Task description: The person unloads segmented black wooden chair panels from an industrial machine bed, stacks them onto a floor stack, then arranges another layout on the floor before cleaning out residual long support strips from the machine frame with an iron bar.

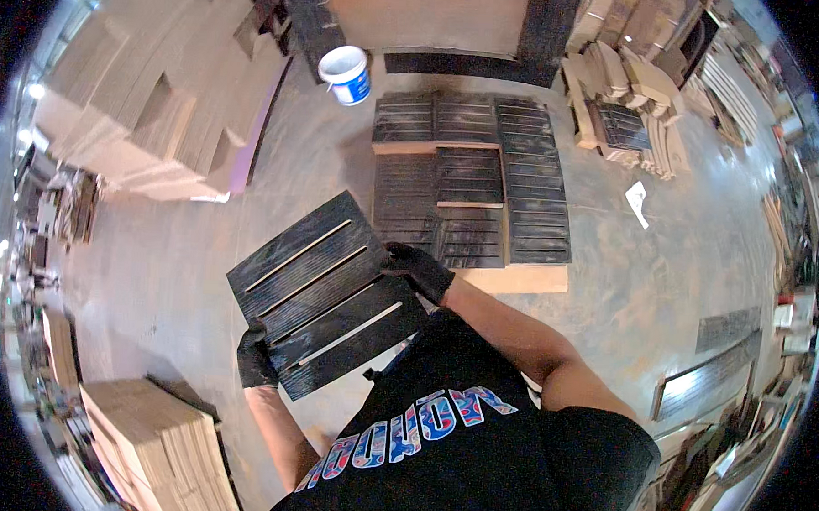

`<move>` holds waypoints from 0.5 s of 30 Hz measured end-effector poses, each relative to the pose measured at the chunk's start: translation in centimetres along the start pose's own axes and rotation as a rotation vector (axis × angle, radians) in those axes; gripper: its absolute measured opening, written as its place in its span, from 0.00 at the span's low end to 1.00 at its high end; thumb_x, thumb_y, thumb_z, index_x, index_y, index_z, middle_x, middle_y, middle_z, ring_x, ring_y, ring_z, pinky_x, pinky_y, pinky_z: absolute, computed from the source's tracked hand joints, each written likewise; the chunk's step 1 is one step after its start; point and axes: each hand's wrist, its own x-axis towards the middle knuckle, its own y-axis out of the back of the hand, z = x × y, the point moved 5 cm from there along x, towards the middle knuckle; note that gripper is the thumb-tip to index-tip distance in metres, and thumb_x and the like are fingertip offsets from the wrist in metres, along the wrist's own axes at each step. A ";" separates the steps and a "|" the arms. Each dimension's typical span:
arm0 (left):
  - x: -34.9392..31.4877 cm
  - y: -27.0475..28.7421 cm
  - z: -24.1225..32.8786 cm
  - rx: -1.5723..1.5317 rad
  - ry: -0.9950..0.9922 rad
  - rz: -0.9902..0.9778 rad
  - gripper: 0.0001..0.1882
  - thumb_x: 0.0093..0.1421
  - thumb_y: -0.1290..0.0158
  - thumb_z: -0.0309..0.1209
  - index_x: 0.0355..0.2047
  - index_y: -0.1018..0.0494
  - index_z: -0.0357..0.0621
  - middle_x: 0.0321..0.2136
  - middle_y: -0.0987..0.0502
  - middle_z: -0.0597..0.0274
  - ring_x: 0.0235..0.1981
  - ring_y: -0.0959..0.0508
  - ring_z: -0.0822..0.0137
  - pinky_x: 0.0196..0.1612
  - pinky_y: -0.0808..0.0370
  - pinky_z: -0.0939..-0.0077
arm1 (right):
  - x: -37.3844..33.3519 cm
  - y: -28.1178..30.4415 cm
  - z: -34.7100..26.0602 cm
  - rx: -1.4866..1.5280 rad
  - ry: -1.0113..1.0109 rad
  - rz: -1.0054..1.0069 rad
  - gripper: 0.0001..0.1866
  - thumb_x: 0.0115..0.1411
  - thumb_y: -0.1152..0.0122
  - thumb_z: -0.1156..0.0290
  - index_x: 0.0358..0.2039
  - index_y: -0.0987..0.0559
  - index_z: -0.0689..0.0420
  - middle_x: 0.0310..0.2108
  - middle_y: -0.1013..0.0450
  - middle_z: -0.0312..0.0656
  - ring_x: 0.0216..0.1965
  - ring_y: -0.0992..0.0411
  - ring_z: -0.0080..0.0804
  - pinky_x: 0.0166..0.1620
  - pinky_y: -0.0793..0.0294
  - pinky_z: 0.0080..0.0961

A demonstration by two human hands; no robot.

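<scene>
A wide concrete floor (180, 273) runs under everything. On it, ahead, lies a board (518, 280) carrying rows of dark slatted panels (472, 181), packed edge to edge. Tall stacks of pale boards (160, 108) stand to the left, and a white bucket (346, 74) sits beyond.

The held panel (326, 293), black with four slats, hangs tilted at chest height. The gloved left hand (257, 358) clamps its near corner; the gloved right hand (418, 270) grips the far edge, fingers curled around it. Held only at opposite corners, it could twist and slip, or clip the laid rows.
</scene>
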 end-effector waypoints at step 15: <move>25.8 -12.8 5.2 0.611 0.155 -0.436 0.13 0.50 0.53 0.26 0.37 0.29 0.35 0.37 0.25 0.53 0.38 0.27 0.56 0.44 0.29 0.61 | 13.2 7.3 -3.7 0.317 0.077 0.262 0.22 0.55 0.41 0.72 0.51 0.31 0.61 0.44 0.29 0.42 0.41 0.30 0.27 0.43 0.28 0.21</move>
